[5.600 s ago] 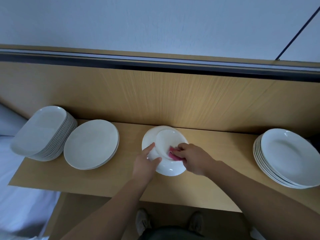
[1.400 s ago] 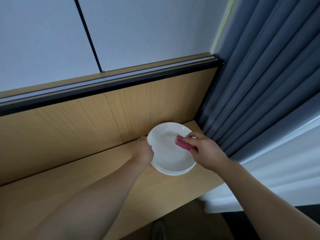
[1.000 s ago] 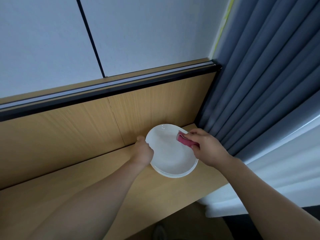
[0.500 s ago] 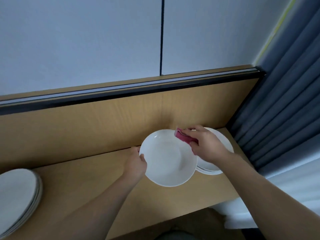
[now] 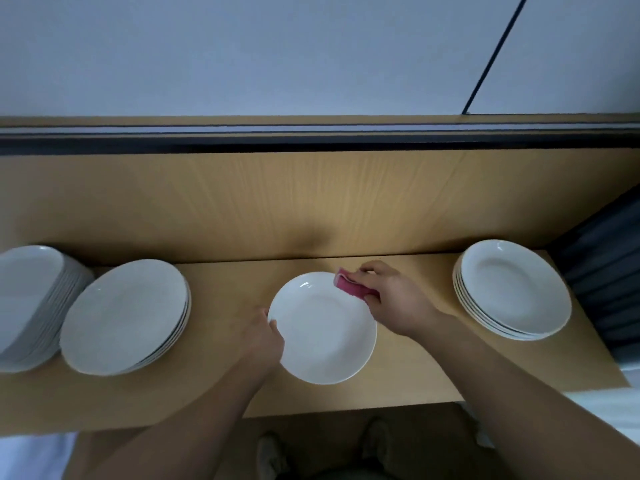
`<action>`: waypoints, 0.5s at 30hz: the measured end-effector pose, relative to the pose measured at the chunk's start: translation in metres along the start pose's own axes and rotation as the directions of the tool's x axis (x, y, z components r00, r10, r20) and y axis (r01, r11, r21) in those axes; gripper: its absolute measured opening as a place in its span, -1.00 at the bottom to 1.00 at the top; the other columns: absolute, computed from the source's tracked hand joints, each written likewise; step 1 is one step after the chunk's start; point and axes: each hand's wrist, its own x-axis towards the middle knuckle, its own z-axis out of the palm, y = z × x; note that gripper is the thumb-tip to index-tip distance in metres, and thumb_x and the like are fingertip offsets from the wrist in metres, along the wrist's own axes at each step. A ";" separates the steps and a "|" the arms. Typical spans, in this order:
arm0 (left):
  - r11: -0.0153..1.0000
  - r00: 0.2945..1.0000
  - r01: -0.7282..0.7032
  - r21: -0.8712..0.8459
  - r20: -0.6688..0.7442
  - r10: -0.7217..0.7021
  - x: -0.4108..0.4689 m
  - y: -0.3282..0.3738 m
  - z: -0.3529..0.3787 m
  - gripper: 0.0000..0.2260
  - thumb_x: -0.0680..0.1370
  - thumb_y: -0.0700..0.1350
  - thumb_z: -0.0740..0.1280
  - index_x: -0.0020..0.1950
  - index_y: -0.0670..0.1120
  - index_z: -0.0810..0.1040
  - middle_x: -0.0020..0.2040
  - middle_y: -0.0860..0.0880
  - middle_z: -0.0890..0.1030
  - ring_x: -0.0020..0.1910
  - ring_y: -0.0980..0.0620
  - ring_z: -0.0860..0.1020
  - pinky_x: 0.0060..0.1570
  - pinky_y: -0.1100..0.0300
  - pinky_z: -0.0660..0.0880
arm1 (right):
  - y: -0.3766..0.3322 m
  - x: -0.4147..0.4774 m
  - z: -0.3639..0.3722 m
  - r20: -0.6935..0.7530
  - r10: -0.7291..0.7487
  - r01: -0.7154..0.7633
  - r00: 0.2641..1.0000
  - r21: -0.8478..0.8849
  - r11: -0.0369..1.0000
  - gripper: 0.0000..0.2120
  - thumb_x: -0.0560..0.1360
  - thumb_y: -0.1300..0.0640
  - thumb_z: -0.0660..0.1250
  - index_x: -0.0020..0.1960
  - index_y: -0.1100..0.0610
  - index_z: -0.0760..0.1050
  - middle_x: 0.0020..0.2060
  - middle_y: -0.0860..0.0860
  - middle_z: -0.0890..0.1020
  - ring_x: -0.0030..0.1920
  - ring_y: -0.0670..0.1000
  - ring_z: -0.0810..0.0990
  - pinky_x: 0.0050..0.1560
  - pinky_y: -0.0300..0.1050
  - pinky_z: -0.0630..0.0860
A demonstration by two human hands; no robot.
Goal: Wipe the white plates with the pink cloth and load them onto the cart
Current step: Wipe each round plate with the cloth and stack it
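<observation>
A white deep plate (image 5: 323,332) is held face up over the middle of the wooden shelf (image 5: 221,389). My left hand (image 5: 265,341) grips its left rim. My right hand (image 5: 393,301) holds a folded pink cloth (image 5: 350,287) against the plate's upper right rim. A stack of several white deep plates (image 5: 512,289) stands at the shelf's right end. No cart is in view.
A stack of flat round plates (image 5: 126,315) and a taller stack of oval plates (image 5: 29,306) stand at the left. A wooden back panel (image 5: 311,202) rises behind the shelf. A dark curtain (image 5: 609,271) hangs at the right. My shoes (image 5: 273,455) show below.
The plate has come off the right stack and moved left to the shelf's middle, held in my left hand. The cloth stays at its upper right rim. The view has swung left.
</observation>
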 end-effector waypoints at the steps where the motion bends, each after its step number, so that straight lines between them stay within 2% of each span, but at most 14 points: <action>1: 1.000 1.000 0.001 0.005 -0.007 -0.001 0.001 -0.004 -0.001 -0.75 0.64 -0.08 0.18 0.29 -0.12 0.38 0.09 -0.07 0.53 -0.07 0.06 0.47 0.00 0.13 0.47 | -0.004 0.001 0.003 0.006 -0.003 0.003 1.000 -0.001 1.000 -0.49 0.54 0.27 0.19 0.41 -0.14 0.39 0.31 -0.04 0.43 0.22 0.01 0.46 0.02 -0.27 0.34; 5: 1.000 1.000 0.001 -0.014 -0.012 -0.001 0.003 -0.012 -0.001 -0.76 0.64 -0.08 0.16 0.29 -0.13 0.38 0.05 -0.06 0.51 -0.08 0.06 0.45 -0.03 0.13 0.42 | -0.012 0.004 0.015 0.030 -0.005 0.005 1.000 -0.012 1.000 -0.50 0.54 0.28 0.20 0.41 -0.10 0.41 0.30 -0.02 0.44 0.19 0.05 0.48 0.06 -0.19 0.42; 10: 0.999 0.998 -0.038 -0.010 0.056 0.038 -0.001 -0.015 -0.005 -0.71 0.64 -0.07 0.18 0.34 -0.12 0.35 0.07 -0.03 0.51 -0.09 0.07 0.44 -0.07 0.16 0.42 | -0.014 0.011 0.030 0.082 0.033 -0.029 0.996 -0.053 0.998 -0.51 0.56 0.24 0.19 0.44 -0.10 0.37 0.36 -0.03 0.39 0.25 0.05 0.45 0.10 -0.20 0.38; 12: 0.995 0.992 -0.094 0.016 0.089 0.093 -0.004 -0.018 -0.012 -0.64 0.62 -0.02 0.23 0.38 -0.08 0.31 0.21 -0.04 0.49 0.01 0.05 0.48 0.00 0.15 0.46 | -0.015 0.017 0.038 0.124 0.041 -0.034 0.991 -0.059 0.998 -0.51 0.57 0.23 0.17 0.44 -0.12 0.35 0.38 -0.03 0.38 0.27 0.04 0.43 0.13 -0.20 0.39; 15: 0.952 0.955 -0.282 0.116 0.133 0.266 -0.008 -0.031 -0.022 -0.50 0.57 0.07 0.27 0.46 0.01 0.22 0.38 0.01 0.38 0.22 0.01 0.47 0.19 0.09 0.45 | -0.018 0.030 0.050 0.198 0.025 -0.012 0.980 -0.066 0.998 -0.53 0.60 0.19 0.13 0.46 -0.16 0.32 0.36 -0.04 0.37 0.29 0.04 0.42 0.16 -0.19 0.39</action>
